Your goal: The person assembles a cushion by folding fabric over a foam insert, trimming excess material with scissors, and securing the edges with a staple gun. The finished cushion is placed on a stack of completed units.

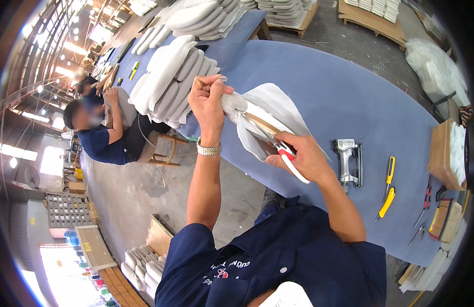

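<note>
Above the blue table I hold up an upholstered pad point(234, 106) with grey fabric, a wooden strip along its underside and loose white cloth point(275, 104) flaring from it. My left hand point(207, 102) is closed at the pad's far left end, fingers pinched on what looks like a bit of the fabric. In my right hand point(303, 156) are scissors point(288, 157) with red and white handles. Their metal blades point at the pad's underside, against the cloth and wooden strip; the tips are partly hidden.
On the blue table point(401, 120) lie a staple gun point(348, 161), a yellow screwdriver point(390, 171), a yellow cutter knife point(385, 203) and red-handled pliers point(426, 197). Stacked pads point(173, 82) stand at the left. A cardboard box point(444, 153) sits right. A co-worker point(101, 128) sits far left.
</note>
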A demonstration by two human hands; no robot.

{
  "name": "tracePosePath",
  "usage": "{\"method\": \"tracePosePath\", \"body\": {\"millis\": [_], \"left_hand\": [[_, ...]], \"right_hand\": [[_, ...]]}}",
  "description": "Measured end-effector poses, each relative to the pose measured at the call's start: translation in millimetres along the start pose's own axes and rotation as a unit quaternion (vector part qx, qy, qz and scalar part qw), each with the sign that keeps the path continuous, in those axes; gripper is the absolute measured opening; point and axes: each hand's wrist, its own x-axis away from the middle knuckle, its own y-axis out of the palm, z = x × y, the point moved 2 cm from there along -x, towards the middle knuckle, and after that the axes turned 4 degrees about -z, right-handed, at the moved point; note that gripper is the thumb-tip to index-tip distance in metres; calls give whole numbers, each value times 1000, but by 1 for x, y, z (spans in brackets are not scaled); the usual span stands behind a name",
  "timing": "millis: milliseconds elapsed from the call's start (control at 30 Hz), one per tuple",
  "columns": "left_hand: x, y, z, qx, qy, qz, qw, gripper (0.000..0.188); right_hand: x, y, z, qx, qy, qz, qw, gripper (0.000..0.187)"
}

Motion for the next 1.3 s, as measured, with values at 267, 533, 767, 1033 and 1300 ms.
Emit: {"method": "tracePosePath", "body": {"millis": [267,533,767,1033,1300], "left_hand": [[5,-4,0,-4,0,-5,1000,10],[10,-1,5,-9,13,3,1000,6],[10,6,4,14,23,-1,1000,8],[10,-46,-18,-14,-33,95,995,11],[49,-141,-43,62,-127,143,980,7]], "right_hand": [[5,1,-3,32,-12,12,999,68],[5,3,-9,30,6,4,1000,67],[14,-16,5,28,1,-15,999,61],[144,-60,153,26,180,146,972,50],[299,-139,287,347,377,224,829,45]]}}
